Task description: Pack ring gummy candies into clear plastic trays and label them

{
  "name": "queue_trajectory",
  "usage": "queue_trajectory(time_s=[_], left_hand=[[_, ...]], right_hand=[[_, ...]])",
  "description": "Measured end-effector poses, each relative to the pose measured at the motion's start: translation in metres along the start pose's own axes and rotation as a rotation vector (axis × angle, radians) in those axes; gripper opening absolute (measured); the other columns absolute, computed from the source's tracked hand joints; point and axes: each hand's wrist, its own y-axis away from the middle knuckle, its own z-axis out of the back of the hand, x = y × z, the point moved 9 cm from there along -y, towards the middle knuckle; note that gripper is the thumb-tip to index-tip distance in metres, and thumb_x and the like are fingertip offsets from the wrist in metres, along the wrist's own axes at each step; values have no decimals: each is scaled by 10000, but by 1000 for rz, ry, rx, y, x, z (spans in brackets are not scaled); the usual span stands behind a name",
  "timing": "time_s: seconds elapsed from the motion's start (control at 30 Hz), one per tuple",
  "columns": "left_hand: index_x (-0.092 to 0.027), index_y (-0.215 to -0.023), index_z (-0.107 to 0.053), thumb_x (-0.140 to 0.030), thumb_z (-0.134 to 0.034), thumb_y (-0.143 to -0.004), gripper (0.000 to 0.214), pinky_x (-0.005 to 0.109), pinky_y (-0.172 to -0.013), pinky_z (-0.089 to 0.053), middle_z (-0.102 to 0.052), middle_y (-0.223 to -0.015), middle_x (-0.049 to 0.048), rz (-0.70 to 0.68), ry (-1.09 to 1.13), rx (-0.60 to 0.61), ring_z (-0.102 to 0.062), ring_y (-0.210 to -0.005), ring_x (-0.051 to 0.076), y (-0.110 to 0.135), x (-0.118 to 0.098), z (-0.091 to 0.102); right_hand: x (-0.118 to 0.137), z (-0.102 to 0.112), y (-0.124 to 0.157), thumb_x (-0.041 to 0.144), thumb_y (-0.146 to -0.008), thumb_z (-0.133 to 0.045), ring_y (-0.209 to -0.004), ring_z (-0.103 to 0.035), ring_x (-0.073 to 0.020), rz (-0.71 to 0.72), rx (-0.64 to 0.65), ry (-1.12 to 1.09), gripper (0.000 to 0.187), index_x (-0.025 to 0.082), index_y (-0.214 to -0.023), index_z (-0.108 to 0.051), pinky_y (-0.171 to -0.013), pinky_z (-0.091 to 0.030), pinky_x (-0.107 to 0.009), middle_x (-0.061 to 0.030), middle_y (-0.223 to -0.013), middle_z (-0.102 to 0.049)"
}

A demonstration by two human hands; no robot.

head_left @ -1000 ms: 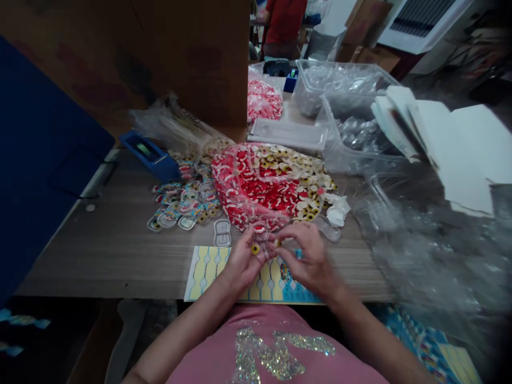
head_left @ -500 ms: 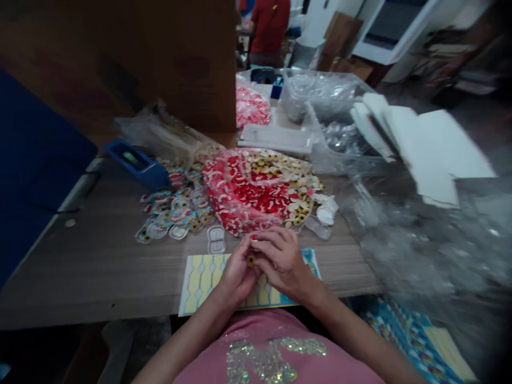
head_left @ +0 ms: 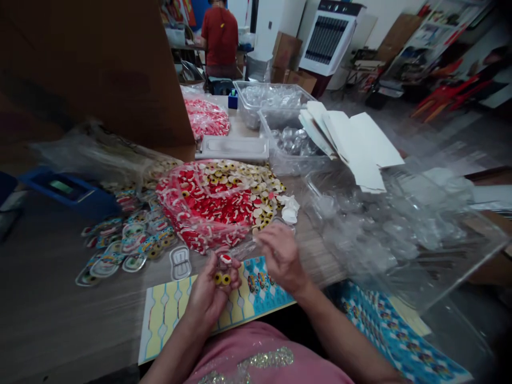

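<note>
My left hand [head_left: 210, 292] is curled round a few small round candies [head_left: 222, 277], two yellow ones and a red-and-white one showing at its fingertips. It hovers over a printed yellow and blue card sheet [head_left: 172, 310] at the table's near edge. My right hand [head_left: 280, 256] is just right of it, blurred, its fingers bent near a clear plastic blister piece [head_left: 244, 248] at the foot of a big heap of red, white and yellow candies in a plastic bag [head_left: 212, 205].
Finished blister packs [head_left: 124, 242] lie left of the heap, beside a blue scale [head_left: 66, 192]. Clear tubs of plastic shells [head_left: 276, 106], white card sheets [head_left: 352, 141] and a large clear bag [head_left: 400, 229] fill the right. A brown board [head_left: 100, 69] stands behind. A person in red [head_left: 220, 37] works far back.
The hands were pressed together over one yellow candy; now they have parted. The left holds the candies alone, the right has moved right toward the heap. The view swung rightward.
</note>
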Motion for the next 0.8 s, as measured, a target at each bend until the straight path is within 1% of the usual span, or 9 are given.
queue_trajectory(time_s=[0.1, 0.17, 0.23, 0.27, 0.37, 0.47, 0.67, 0.73, 0.8], left_hand=[[-180, -966, -574, -393, -622, -858, 243, 250, -463, -412, -657, -725, 59, -10, -57, 4, -509, -493, 127, 2, -1, -2], [-185, -995, -565, -388, -627, -852, 256, 250, -467, -405, -650, -725, 52, -9, -71, 2, -503, -494, 125, 2, 1, -3], [-194, -1023, -556, -372, -632, -849, 260, 254, -481, -408, -648, -735, 46, -11, -82, 5, -507, -505, 127, 3, 3, -5], [-197, -1034, -552, -363, -634, -848, 262, 256, -487, -411, -649, -740, 45, -16, -87, 8, -511, -512, 128, 3, 3, -6], [-199, -1050, -548, -346, -639, -847, 266, 258, -499, -414, -649, -751, 42, -44, -99, 10, -522, -524, 131, 5, 1, -6], [-195, -1040, -550, -347, -655, -836, 275, 256, -500, -411, -646, -745, 37, -68, -84, -11, -525, -524, 129, 7, -5, 0], [-200, -1051, -537, -338, -643, -844, 270, 255, -500, -410, -643, -735, 33, -47, -69, -5, -516, -521, 128, 8, -5, 6], [-197, -1055, -534, -334, -637, -849, 268, 259, -498, -412, -642, -739, 34, -44, -68, 10, -514, -520, 129, 8, -5, 5], [-193, -1057, -534, -336, -637, -849, 273, 260, -499, -413, -641, -742, 35, -40, -60, 12, -519, -523, 130, 8, -6, 6]], right_hand=[[-77, 25, -8, 203, -878, -511, -977, -600, -250, -235, -21, 285, 193, 185, -978, -675, -884, -465, -397, -91, -973, -698], [-125, 23, -11, 225, -860, -541, -984, -615, -260, -394, 106, 483, 351, 152, -1196, -612, -839, -480, -372, -133, -1165, -648], [-159, 11, -12, 236, -865, -536, -907, -640, -247, -495, 279, 625, 504, 157, -1360, -494, -747, -483, -341, -154, -1219, -609], [-169, 4, -14, 229, -875, -518, -864, -646, -237, -511, 348, 663, 499, 170, -1369, -487, -707, -474, -326, -151, -1197, -613], [-179, -12, -23, 161, -898, -443, -814, -641, -218, -487, 427, 690, 326, 178, -1152, -646, -668, -437, -302, -126, -1063, -653], [-177, -15, -28, 121, -899, -414, -836, -628, -213, -465, 424, 685, 290, 159, -996, -685, -679, -418, -296, -121, -1036, -661], [-162, -4, -21, 278, -896, -507, -798, -610, -215, -460, 402, 686, 223, 168, -992, -676, -665, -421, -298, -104, -989, -645], [-155, -3, -25, 270, -891, -507, -780, -602, -207, -451, 394, 692, 242, 183, -1043, -674, -666, -430, -301, -110, -1036, -618], [-147, -3, -40, 227, -899, -470, -876, -601, -220, -410, 324, 659, 301, 190, -1138, -648, -736, -452, -312, -126, -1116, -584]])
